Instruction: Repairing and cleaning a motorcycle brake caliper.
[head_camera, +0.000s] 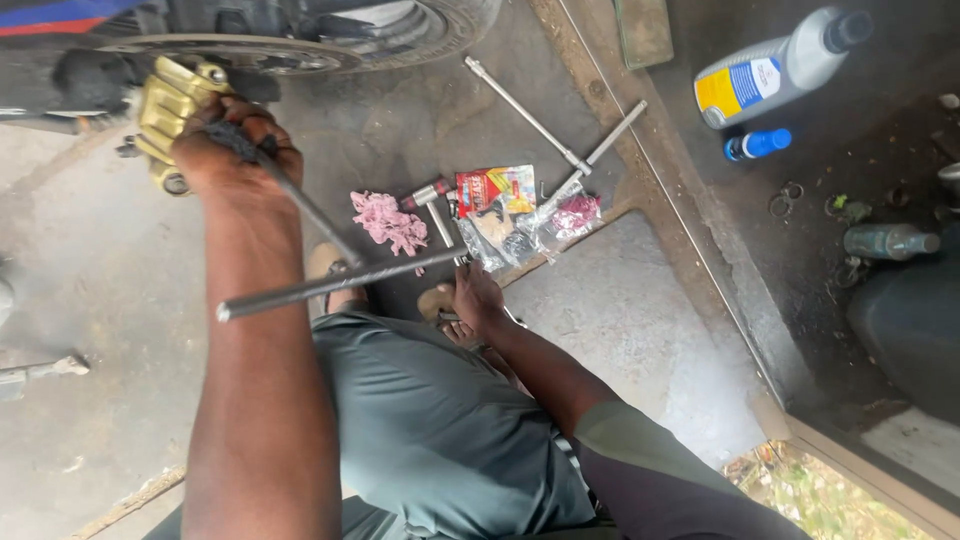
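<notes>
Up by the dark motorcycle wheel (300, 40), the gold-coloured metal brake caliper (172, 105) sits under the left hand (235, 150), whose fingers are curled tight around it and a thin dark rod (310, 215). Lower down, the right hand (478, 298) is closed around the end of a long grey steel bar (330, 285). If that bar slips, the caliper could drop onto the concrete floor (90, 270). A small hammer (435, 205), pink rag (388, 222) and plastic packets (500, 215) lie just beside and could be scattered.
</notes>
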